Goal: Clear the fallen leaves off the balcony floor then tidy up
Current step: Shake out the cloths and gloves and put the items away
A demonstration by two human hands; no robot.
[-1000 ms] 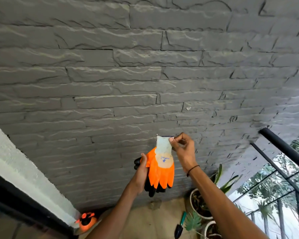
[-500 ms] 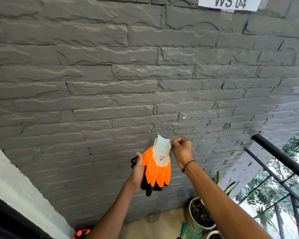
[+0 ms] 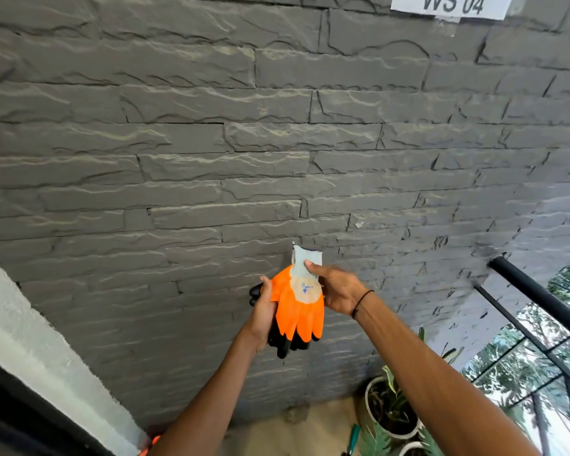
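Observation:
An orange work glove (image 3: 299, 312) with a pale knitted cuff hangs fingers down in front of the dark stone wall. Behind it lies a black glove (image 3: 285, 344), mostly hidden, with only its fingertips showing. My left hand (image 3: 262, 312) grips both gloves from the left side. My right hand (image 3: 338, 287) pinches the orange glove's cuff, thumb on its front. The balcony floor (image 3: 323, 429) shows only as a small beige patch at the bottom; no leaves are clearly visible on it.
A dark grey stone wall (image 3: 211, 159) fills the view, with a paper sign "WS 04" (image 3: 451, 4) at the top. White pots with plants (image 3: 387, 409) stand low right, a green-handled trowel (image 3: 352, 437) beside them. A black railing (image 3: 540, 297) runs at the right.
The view has tilted upward, bringing the sign into sight. My right hand has shifted from the cuff's top edge to a lower grip on the cuff, thumb across its front.

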